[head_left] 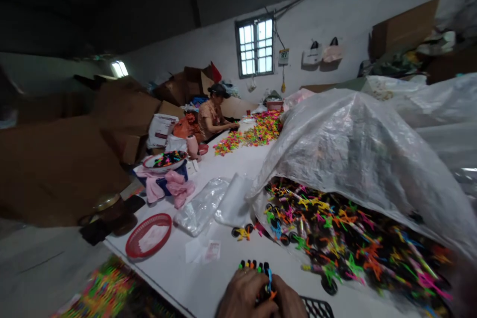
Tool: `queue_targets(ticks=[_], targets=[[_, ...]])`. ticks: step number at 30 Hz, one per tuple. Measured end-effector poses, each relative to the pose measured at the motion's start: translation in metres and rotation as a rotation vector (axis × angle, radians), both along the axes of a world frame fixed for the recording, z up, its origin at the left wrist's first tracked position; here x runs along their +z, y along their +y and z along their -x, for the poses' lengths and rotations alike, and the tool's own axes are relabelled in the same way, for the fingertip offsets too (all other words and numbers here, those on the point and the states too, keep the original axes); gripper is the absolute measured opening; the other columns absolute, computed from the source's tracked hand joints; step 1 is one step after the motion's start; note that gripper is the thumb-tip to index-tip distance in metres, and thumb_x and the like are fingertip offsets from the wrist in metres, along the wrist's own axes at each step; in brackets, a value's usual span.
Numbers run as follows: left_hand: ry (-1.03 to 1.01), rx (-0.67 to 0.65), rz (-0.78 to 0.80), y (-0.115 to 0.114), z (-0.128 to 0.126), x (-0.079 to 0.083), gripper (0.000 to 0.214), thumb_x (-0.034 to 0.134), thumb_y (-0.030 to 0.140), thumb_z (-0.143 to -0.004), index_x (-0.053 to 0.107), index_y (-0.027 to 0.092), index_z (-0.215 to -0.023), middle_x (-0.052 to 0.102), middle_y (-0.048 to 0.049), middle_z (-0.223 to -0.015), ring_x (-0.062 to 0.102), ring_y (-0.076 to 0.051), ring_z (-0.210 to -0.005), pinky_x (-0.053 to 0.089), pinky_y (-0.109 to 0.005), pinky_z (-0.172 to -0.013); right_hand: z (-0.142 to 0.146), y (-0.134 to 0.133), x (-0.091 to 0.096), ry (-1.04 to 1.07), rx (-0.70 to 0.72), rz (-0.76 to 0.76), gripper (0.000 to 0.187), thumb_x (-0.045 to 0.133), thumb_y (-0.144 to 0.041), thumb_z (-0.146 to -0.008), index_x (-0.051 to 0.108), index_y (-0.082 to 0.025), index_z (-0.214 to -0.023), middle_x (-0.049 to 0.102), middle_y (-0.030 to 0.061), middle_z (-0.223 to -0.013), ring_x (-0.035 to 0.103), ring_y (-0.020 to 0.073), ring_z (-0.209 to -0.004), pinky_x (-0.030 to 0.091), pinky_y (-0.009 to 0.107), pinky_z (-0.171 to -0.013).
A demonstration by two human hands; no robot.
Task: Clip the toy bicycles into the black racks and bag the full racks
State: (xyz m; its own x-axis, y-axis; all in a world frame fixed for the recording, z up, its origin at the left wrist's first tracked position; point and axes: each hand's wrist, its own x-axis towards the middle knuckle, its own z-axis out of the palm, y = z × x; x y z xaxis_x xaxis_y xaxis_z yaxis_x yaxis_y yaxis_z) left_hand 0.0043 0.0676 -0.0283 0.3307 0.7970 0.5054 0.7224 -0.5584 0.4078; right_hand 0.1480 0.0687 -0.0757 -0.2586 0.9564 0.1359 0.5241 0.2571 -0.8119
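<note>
Where left hand [240, 299] and right hand [288, 304] meet, both clasp one toy bundle [255, 265], ends pointing away; toy heap [335, 243] lies forward-right. Right hand nearer it.

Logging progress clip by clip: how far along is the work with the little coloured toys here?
Done: little shows; the clear bags lie flat and the red basket holds only something white. In hand: the left hand and right hand grip one small row of toys. Left: seemingly nearly all, judging by the big toy pile spilling from the plastic sack.
</note>
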Motion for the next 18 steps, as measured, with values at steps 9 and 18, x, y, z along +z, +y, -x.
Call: queue_targets(ticks=[9, 18], targets=[[0.079, -0.111, 0.071, -0.015, 0.005, 0.032, 0.030, 0.038, 0.008, -0.085, 0.055, 0.020, -0.105, 0.065, -0.0041, -0.089, 0.060, -0.018, -0.081, 0.050, -0.031, -0.071, 0.005, -0.005, 0.024, 0.061, -0.107, 0.090, 0.020, 0.040, -0.012, -0.070, 0.055, -0.018, -0.082, 0.063, 0.0043, -0.071, 0.057, 0.0162, -0.066, 0.039, 0.022, -0.061], [0.019, -0.018, 0.127, -0.010, 0.005, 0.034, 0.023, 0.044, 0.012, -0.084, 0.062, 0.019, -0.097, 0.069, -0.0030, -0.089, 0.064, -0.016, -0.083, 0.051, -0.027, -0.075, -0.010, -0.005, 0.021, 0.146, -0.218, 0.197, 0.013, 0.047, -0.021, -0.073, 0.055, -0.017, -0.084, 0.062, 0.0035, -0.072, 0.055, 0.0154, -0.065, 0.039, 0.023, -0.059]])
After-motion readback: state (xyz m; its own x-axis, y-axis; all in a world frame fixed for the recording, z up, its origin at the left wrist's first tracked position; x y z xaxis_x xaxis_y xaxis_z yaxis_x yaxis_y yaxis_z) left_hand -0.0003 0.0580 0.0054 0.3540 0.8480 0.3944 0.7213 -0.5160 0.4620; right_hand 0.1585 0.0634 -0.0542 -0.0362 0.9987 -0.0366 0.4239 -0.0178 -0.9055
